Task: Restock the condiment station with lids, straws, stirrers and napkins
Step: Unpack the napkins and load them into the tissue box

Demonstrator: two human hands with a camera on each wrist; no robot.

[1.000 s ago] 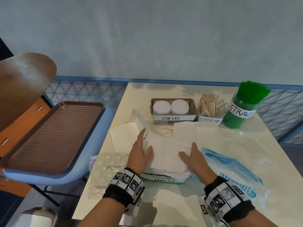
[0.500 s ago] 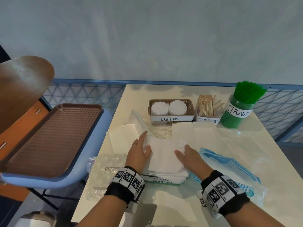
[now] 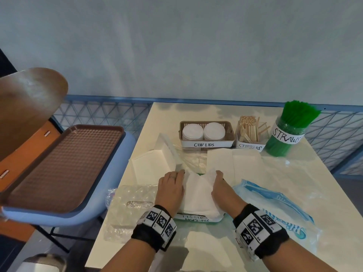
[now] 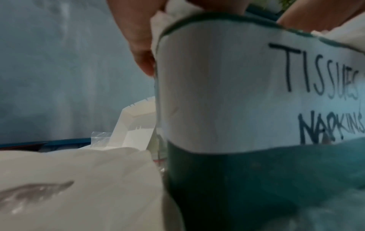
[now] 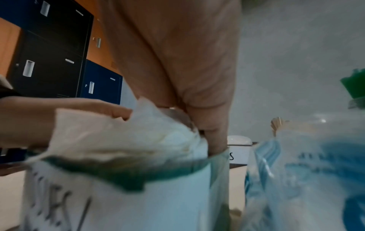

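Observation:
A stack of white napkins (image 3: pixel 198 193) sits in a green container (image 3: pixel 196 218) labelled "TISSUES NAPKINS" at the table's near edge. My left hand (image 3: pixel 171 184) lies along the stack's left side with straight fingers, pressing it inward. My right hand (image 3: pixel 221 183) presses the right side. In the right wrist view its fingers (image 5: pixel 213 137) point straight down between the napkins (image 5: pixel 128 137) and the container wall (image 5: pixel 158 195). In the left wrist view my fingers (image 4: pixel 140 51) reach down at the left edge of the labelled container (image 4: pixel 227 93). The napkin edges bulge up above the rim.
At the back stand a cup lids basket (image 3: pixel 207 143), a stirrers box (image 3: pixel 249 134) and a jar of green straws (image 3: pixel 286 134). An open white box (image 3: pixel 153 165) lies left, a blue wrapper (image 3: pixel 275 205) right, clear plastic (image 3: pixel 133 205) near left. A brown tray (image 3: pixel 59 163) rests on a chair.
Both hands moved from lying flat on top of the napkins to the stack's two sides. The stack has been squeezed narrower and sits lower in the container.

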